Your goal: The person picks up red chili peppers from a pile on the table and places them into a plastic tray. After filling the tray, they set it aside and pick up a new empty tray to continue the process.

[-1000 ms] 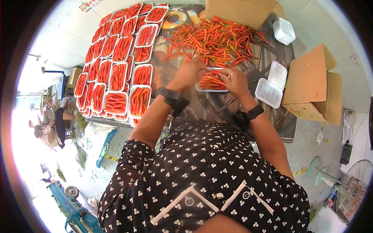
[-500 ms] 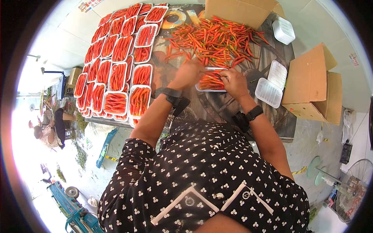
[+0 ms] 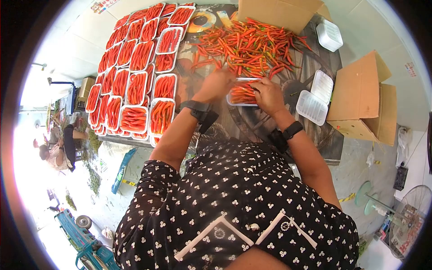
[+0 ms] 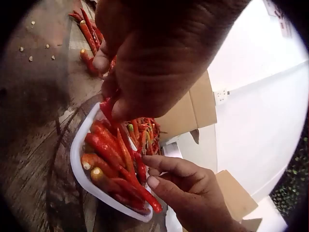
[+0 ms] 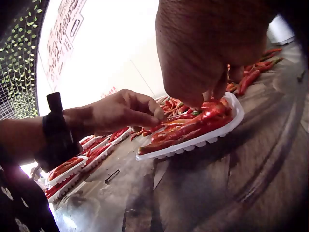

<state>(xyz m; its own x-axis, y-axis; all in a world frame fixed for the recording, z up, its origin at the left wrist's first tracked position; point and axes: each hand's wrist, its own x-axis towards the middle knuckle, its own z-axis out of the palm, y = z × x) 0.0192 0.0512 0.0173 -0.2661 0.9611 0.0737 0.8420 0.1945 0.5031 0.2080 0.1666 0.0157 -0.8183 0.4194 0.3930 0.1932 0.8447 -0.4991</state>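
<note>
A white tray (image 4: pixel 79 166) of red chili peppers (image 3: pixel 242 93) lies on the table between the two hands. The left hand (image 3: pixel 217 85), blurred in the head view, is at the tray's left end; in the left wrist view its thumb and finger pinch a red chili (image 4: pixel 106 107) above the tray. From the right, the right hand (image 3: pixel 270 96) reaches over the tray's edge. Its thumb and forefinger pinch a chili (image 4: pixel 140 166) at the tray's side, and in the right wrist view its fingers point down onto the peppers (image 5: pixel 193 125).
Behind the tray spreads a loose chili pile (image 3: pixel 256 45). Filled trays (image 3: pixel 134 118) stand stacked at the left. Empty trays (image 3: pixel 311 108) and a cardboard box (image 3: pixel 360 90) are at the right, more empty trays (image 3: pixel 329 36) at the back right.
The right hand has shifted slightly left over the tray, covering its right end. The left hand has moved slightly at the tray's left end, staying blurred. The stacked trays have not moved.
</note>
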